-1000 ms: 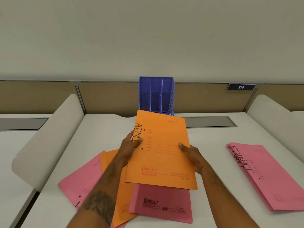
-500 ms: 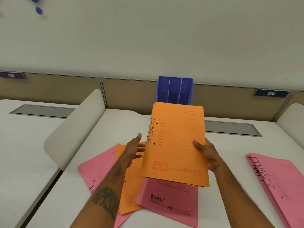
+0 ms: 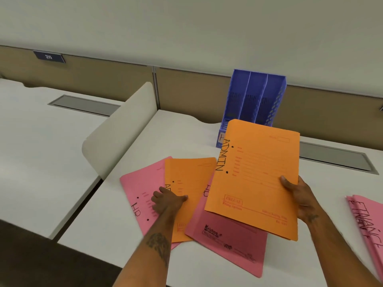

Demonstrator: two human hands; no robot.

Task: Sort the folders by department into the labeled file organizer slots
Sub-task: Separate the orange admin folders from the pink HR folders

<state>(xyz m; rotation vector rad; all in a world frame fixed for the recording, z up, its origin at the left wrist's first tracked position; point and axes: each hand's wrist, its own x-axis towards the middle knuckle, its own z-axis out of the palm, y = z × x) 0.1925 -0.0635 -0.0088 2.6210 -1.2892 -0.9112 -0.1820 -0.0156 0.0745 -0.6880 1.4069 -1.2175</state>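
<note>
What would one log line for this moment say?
right grip holds ADMIN folder up | left grip touches second orange folder | ADMIN folder not yet in blue organizer

White desk point(image 3: 116, 224) — fanned pink-and-orange folders point(image 3: 228, 241), blue organizer point(image 3: 257, 96) behind, pink FINANCE stack point(image 3: 369, 220) right.

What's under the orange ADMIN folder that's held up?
A pink folder lies on the desk below it, partly covered. The right hand grips the ADMIN folder, whose top hides most of the blue organizer's base.
</note>
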